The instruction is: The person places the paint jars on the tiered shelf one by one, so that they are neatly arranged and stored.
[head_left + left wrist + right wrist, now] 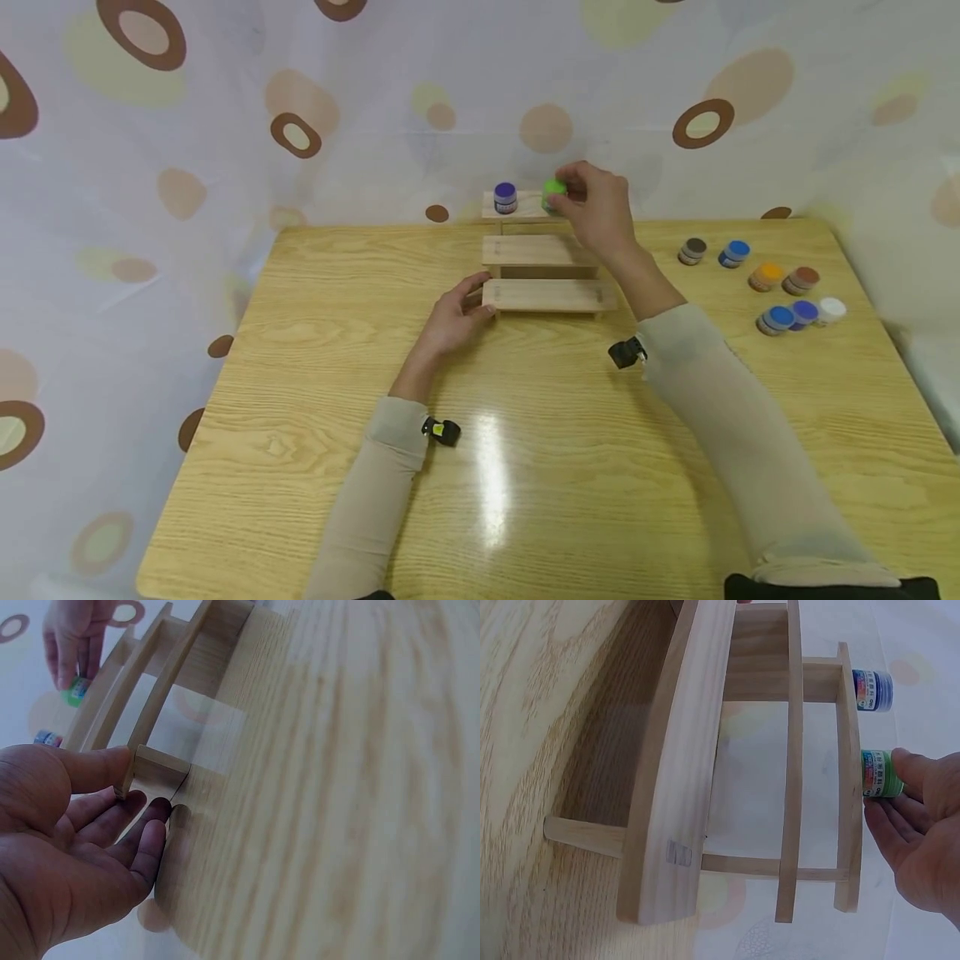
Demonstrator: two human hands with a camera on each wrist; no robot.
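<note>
Fingers of the right hand (600, 208) pinch a green jar (553, 191) on the top step of the wooden rack (547, 294); left hand (453, 321) grips its lowest step.

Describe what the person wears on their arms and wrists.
Both arms are covered in snug beige sleeves that end at the wrists. A small black device sits at each wrist: the one by the left hand has a yellow-green mark, the one by the right hand shows a silvery part. The hands are bare.
</note>
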